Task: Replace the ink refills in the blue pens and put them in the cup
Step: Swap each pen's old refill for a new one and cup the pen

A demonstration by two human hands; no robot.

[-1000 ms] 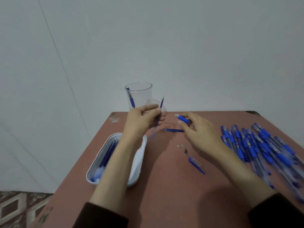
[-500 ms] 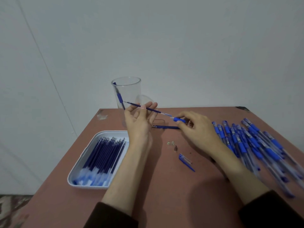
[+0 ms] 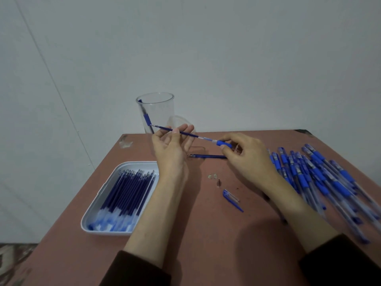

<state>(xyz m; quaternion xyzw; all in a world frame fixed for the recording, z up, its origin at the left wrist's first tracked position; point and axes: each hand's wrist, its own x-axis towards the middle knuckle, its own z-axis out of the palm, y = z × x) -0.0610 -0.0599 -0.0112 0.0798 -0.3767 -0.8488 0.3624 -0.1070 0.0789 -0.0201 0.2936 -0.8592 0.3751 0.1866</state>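
My left hand (image 3: 170, 150) pinches a dark blue ink refill (image 3: 185, 133) between thumb and fingers, just in front of the clear cup (image 3: 159, 109). The refill's right end enters a pen barrel with a blue grip (image 3: 223, 143), which my right hand (image 3: 249, 162) holds by the fingertips. One blue pen (image 3: 146, 118) stands inside the cup. Another refill (image 3: 208, 156) lies on the table below the hands. A white tray (image 3: 99, 201) at the left holds several refills. Several blue pens (image 3: 321, 178) are piled at the right.
A blue pen cap (image 3: 232, 198) and a small metal tip (image 3: 219, 183) lie loose on the brown table (image 3: 206, 244) between my forearms. A clear lid (image 3: 180, 120) leans behind the cup against the wall. The table's left edge runs just past the tray.
My left hand turned the refill from upright to nearly level and its end now meets the barrel in my right hand. The view shifted left, uncovering the tray.
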